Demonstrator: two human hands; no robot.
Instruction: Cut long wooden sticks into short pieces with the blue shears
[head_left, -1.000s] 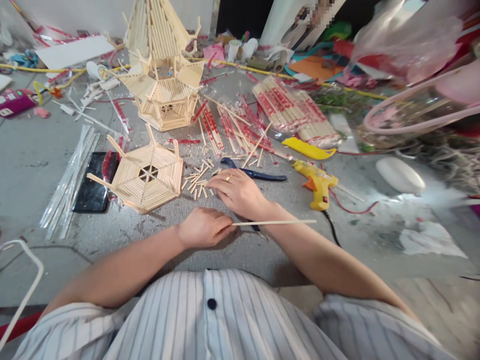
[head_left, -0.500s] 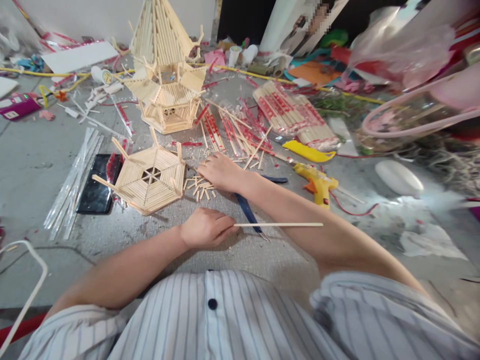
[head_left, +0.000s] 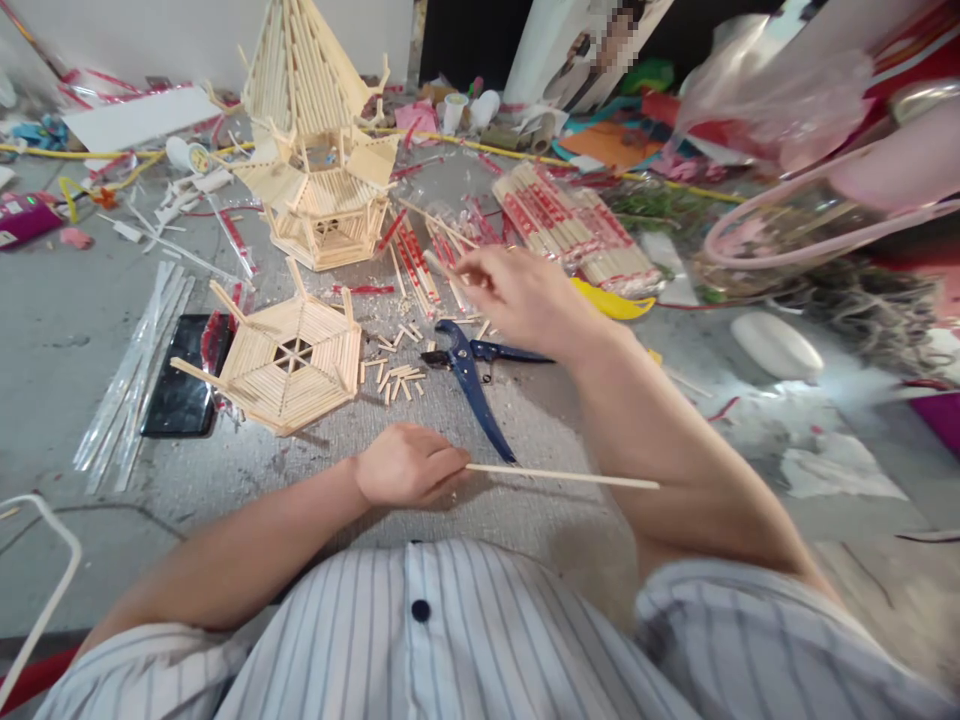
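Note:
My left hand (head_left: 409, 465) is closed round one end of a chopstick (head_left: 562, 475), which points right across the front of my right forearm. Above the scattered chopsticks, my right hand (head_left: 517, 295) is raised with bent fingers; a pale wooden stick (head_left: 437, 264) shows at its fingertips, its other end hidden. Blue-handled cutters (head_left: 469, 375) lie spread on the table below that hand. Short cut stick pieces (head_left: 397, 380) are strewn left of them. A hexagonal stick frame (head_left: 330, 350) with upright legs sits further left.
A tiered stick pagoda (head_left: 322, 190) stands at the back. Red-and-clear packs of chopsticks (head_left: 547, 215) lie behind my right hand. A yellow-handled tool (head_left: 611, 300), a white mouse-shaped object (head_left: 776, 345) and a pink-handled basket (head_left: 712, 240) are on the right. A dark phone (head_left: 180, 395) lies left.
My right hand has lifted off the cut pieces and moved up and right, uncovering the cutters. The chopstick in my left hand now tilts slightly down to the right.

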